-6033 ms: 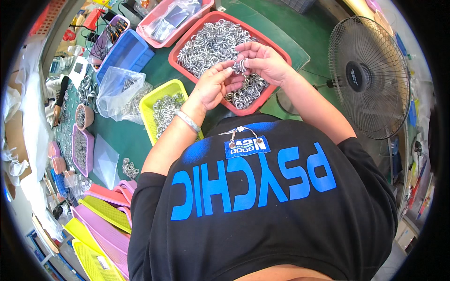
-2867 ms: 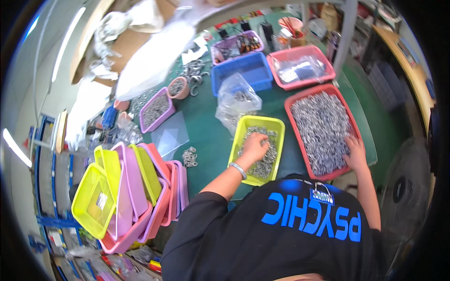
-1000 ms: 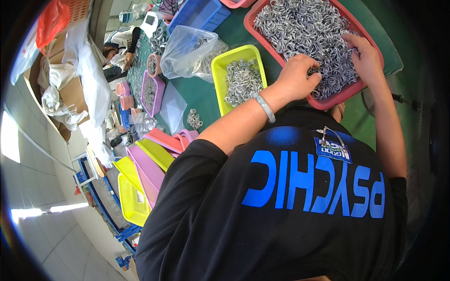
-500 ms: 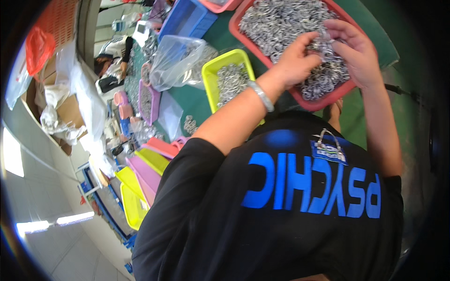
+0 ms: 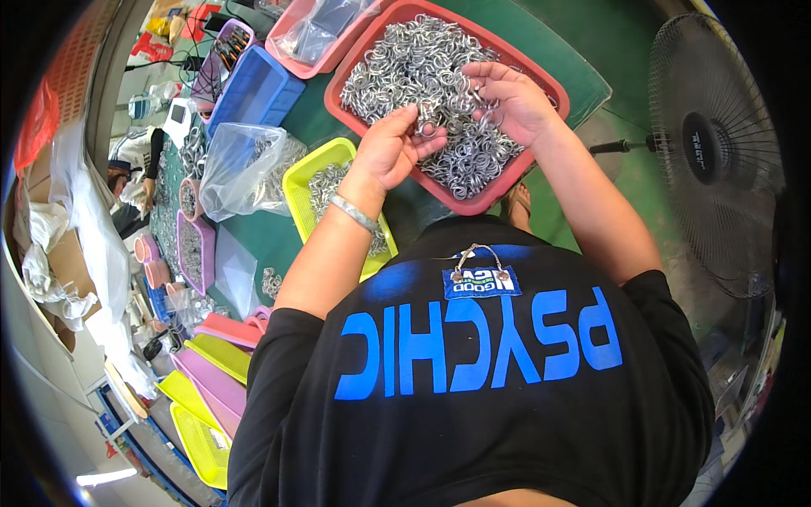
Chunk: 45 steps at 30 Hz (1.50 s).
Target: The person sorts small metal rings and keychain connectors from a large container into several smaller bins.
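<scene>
A red plastic tray [image 5: 541, 78] is heaped with small silver metal rings [image 5: 422, 59]. Over its near half, my left hand [image 5: 393, 148] has its fingers curled, with a few rings between thumb and fingers. My right hand [image 5: 517, 106] bends in from the other side, its thumb and fingers closed around more rings just above the pile. The two hands are apart, a short gap between their fingertips. Exactly how many rings each one holds cannot be made out. Left of my left wrist stands a yellow-green basket [image 5: 297, 182], partly filled with similar metal pieces.
Left on the green table [image 5: 245, 221] lie a clear plastic bag [image 5: 241, 169] of metal parts, a blue bin [image 5: 258, 89] and a purple basket [image 5: 196, 253]. A pink tray [image 5: 291, 38] sits behind. Stacked coloured baskets [image 5: 211, 384] are lower left; a large fan [image 5: 705, 148] stands right.
The view has shifted, so the tray appears further left and the fan shows. My hands have drawn apart over the rings, and my left fingers have spread more.
</scene>
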Motion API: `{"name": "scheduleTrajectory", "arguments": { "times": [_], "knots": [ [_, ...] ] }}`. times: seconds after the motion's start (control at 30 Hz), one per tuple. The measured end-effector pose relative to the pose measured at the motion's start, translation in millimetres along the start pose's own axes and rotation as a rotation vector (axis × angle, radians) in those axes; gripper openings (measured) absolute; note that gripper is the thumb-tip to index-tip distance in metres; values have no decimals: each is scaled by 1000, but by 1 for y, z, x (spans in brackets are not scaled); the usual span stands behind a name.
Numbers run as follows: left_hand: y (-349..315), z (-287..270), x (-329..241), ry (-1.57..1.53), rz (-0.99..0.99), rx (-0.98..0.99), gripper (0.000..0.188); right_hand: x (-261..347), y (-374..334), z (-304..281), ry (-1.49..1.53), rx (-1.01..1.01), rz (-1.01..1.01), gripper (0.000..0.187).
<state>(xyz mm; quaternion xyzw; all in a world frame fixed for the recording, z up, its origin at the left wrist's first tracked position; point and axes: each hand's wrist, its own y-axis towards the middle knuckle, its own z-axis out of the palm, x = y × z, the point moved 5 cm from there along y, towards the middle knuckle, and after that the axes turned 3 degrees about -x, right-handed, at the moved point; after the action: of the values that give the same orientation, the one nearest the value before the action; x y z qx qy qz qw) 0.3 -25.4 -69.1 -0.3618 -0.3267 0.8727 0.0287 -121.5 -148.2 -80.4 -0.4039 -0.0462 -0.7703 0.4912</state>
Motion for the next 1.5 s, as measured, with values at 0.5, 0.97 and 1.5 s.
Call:
{"name": "scheduleTrajectory", "arguments": {
  "times": [0.5, 0.97, 1.5],
  "knots": [
    [-37, 7, -14, -82, 58, 251, 29, 10, -11, 41, -1250, -74, -394, 21],
    [-66, 16, -25, -119, 134, 325, 30, 15, -31, 76, -966, 109, -302, 25],
    [-87, 5, -28, -130, 187, 255, 26, 17, -55, 129, -694, 367, -301, 30]
  ]
}}
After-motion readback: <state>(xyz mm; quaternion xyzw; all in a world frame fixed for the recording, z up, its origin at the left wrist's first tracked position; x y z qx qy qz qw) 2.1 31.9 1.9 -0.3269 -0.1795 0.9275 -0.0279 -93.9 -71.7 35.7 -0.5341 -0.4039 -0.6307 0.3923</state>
